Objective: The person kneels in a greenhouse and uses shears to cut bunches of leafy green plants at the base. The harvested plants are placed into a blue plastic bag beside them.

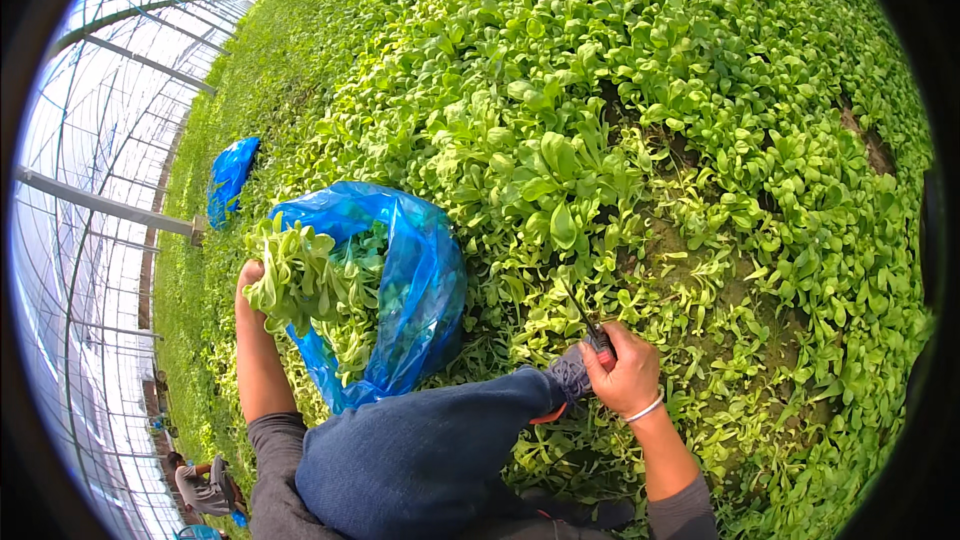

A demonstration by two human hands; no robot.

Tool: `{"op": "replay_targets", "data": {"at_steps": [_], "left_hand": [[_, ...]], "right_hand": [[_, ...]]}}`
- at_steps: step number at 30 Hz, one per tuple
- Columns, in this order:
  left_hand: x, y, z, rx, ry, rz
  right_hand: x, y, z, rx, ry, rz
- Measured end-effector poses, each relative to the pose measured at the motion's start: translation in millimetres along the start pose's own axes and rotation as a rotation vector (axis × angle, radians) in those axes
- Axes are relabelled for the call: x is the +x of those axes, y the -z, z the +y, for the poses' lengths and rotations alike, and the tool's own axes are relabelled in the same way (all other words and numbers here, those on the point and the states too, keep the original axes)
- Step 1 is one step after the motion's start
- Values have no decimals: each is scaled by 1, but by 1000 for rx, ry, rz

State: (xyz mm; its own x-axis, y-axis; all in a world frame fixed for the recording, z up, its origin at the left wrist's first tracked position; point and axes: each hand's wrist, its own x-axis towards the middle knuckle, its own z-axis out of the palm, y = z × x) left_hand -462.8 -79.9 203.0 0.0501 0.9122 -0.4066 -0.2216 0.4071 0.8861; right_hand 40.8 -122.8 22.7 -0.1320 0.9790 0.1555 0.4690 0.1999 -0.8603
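A bunch of leafy greens is in my left hand, held over the open mouth of a blue plastic bag. More greens lie inside the bag, partly seen through its film. The leaves hide most of my left fingers. My right hand, with a bracelet at the wrist, grips a knife by its red and black handle; the narrow dark blade points up and away from me. This hand is beside my shoe, above low plants.
Dense leafy plants spread ahead and to the right, with bare soil showing in places. Another blue bag lies farther off at left. A metal greenhouse post stands left. A person is bent over at lower left.
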Motion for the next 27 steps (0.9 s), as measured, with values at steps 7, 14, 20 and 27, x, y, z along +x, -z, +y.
{"op": "replay_targets", "data": {"at_steps": [7,14,20,27], "left_hand": [[60,97,-118,1780,225,1010],[68,7,-19,1255,591,221],[105,-190,14,1931,-215,141],[210,-325,-159,1745,-749,-924]], "right_hand": [[-19,-8,11,97,-112,-32],[-28,4,17,70,-269,-153],[-31,-1,62,495,-637,-134],[25,-11,84,1010,-993,-245]]}}
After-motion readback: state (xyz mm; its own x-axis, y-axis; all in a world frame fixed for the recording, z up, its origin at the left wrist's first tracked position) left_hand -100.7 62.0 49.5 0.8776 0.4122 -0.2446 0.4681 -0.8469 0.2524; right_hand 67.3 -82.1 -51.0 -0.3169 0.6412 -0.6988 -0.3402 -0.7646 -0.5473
